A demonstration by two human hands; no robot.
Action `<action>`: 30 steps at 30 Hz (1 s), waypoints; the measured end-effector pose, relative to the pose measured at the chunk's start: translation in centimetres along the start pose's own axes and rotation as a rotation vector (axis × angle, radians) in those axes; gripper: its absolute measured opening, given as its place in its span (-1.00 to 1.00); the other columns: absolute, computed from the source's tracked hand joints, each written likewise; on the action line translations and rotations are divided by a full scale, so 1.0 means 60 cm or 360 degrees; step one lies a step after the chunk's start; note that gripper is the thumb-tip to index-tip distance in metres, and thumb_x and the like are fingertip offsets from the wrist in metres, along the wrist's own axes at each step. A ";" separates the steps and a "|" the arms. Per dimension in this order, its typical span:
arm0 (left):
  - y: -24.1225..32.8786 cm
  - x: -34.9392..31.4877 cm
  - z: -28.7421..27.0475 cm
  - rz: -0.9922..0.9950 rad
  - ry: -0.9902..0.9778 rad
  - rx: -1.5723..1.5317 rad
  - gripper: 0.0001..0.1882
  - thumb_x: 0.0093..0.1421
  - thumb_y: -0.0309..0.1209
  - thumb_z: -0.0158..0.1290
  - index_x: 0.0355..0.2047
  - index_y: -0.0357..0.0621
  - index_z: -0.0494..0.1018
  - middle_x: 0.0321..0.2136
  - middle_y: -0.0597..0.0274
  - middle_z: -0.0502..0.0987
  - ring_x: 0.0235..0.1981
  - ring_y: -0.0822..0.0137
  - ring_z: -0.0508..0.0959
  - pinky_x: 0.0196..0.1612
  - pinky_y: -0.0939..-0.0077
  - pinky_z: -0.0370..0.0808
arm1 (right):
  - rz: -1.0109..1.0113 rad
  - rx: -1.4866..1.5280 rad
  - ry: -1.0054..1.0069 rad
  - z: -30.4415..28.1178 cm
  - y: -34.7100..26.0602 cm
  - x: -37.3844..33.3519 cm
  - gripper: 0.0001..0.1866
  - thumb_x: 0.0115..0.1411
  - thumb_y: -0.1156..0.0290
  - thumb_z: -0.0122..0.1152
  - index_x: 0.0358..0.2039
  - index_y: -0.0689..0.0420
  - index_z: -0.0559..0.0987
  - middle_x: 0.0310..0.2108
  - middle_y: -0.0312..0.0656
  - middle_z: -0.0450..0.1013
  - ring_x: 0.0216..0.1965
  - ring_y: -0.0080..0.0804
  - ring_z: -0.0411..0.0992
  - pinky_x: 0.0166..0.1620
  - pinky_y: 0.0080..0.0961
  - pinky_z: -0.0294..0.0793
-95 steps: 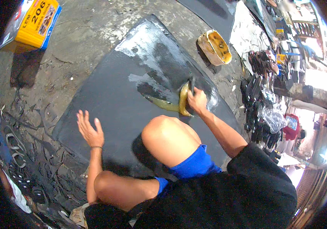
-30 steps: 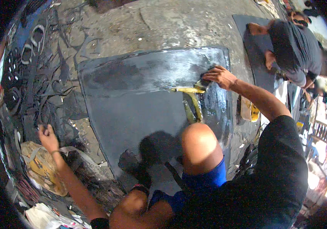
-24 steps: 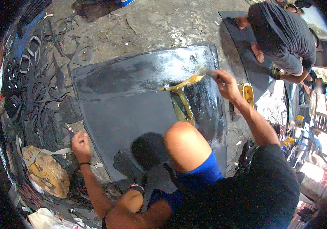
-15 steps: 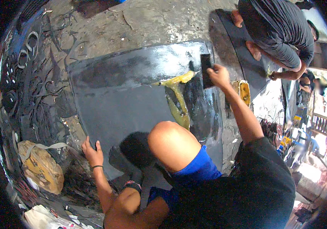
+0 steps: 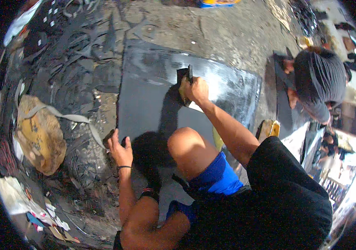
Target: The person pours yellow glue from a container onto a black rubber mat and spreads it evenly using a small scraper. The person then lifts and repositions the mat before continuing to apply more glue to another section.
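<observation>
A large black rubber sheet [image 5: 153,96] lies flat on the ground in front of me, shiny and streaked with pale smears toward its far side. My right hand [image 5: 195,89] is stretched out over the sheet's middle, shut on a dark flat spreader [image 5: 185,77] smeared with yellow glue. My left hand [image 5: 119,149] rests on the near left edge of the sheet, fingers curled over its rim. My bare knee [image 5: 186,143] is raised between the two arms.
Heaps of black rubber offcuts [image 5: 61,62] cover the ground at the left, with a yellowish sack [image 5: 38,137] among them. A yellow glue tin [image 5: 268,128] stands at the sheet's right edge. Another person [image 5: 317,83] crouches over a second dark sheet at the right.
My right hand has swept the spreader leftward across the sheet toward its middle, spreading the yellow glue thin. My left hand has shifted up to the sheet's near left edge. The view turned.
</observation>
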State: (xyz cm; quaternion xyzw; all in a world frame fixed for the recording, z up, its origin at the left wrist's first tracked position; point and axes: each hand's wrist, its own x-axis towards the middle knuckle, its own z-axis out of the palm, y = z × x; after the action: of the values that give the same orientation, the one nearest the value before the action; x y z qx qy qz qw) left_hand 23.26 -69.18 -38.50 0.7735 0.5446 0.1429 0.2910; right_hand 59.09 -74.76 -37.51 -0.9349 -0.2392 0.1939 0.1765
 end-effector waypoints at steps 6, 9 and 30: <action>-0.048 0.007 -0.008 -0.0253 -0.0313 -0.0407 -0.63 0.16 -0.27 0.16 -0.13 -0.31 0.50 -0.31 -0.06 0.50 -0.23 0.04 0.51 -0.13 0.23 0.43 | -0.0370 -0.0135 -0.0110 0.109 -0.159 0.079 -0.69 0.02 0.20 0.14 -0.36 0.17 0.63 -0.42 0.10 0.55 -0.32 0.12 0.53 -0.23 -0.03 0.50; -0.018 0.010 -0.020 -0.0144 -0.0224 -0.0455 -0.67 0.16 -0.31 0.15 -0.16 -0.30 0.53 -0.33 -0.02 0.50 -0.27 0.06 0.51 -0.15 0.28 0.42 | -0.0645 -0.0468 -0.0253 0.093 -0.236 0.101 -0.69 0.08 0.16 0.09 -0.21 -0.03 0.61 -0.31 -0.01 0.56 -0.26 0.04 0.54 -0.21 -0.07 0.52; -0.064 -0.046 0.021 -0.0426 -0.0101 -0.0330 -0.47 0.15 -0.22 0.19 0.01 -0.36 0.39 -0.12 -0.15 0.52 -0.08 -0.01 0.51 0.03 0.24 0.40 | -0.2292 -0.0973 -0.0828 -0.007 0.027 0.061 -0.49 0.04 0.44 0.07 0.07 -0.11 0.49 0.08 -0.38 0.43 0.14 -0.34 0.34 0.25 -0.18 0.19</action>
State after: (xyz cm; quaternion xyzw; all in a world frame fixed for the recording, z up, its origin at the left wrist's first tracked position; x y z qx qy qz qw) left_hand 20.03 -71.19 -41.55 0.6639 0.6157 0.1338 0.4028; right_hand 62.89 -74.31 -38.85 -0.4845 -0.8556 0.1698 -0.0657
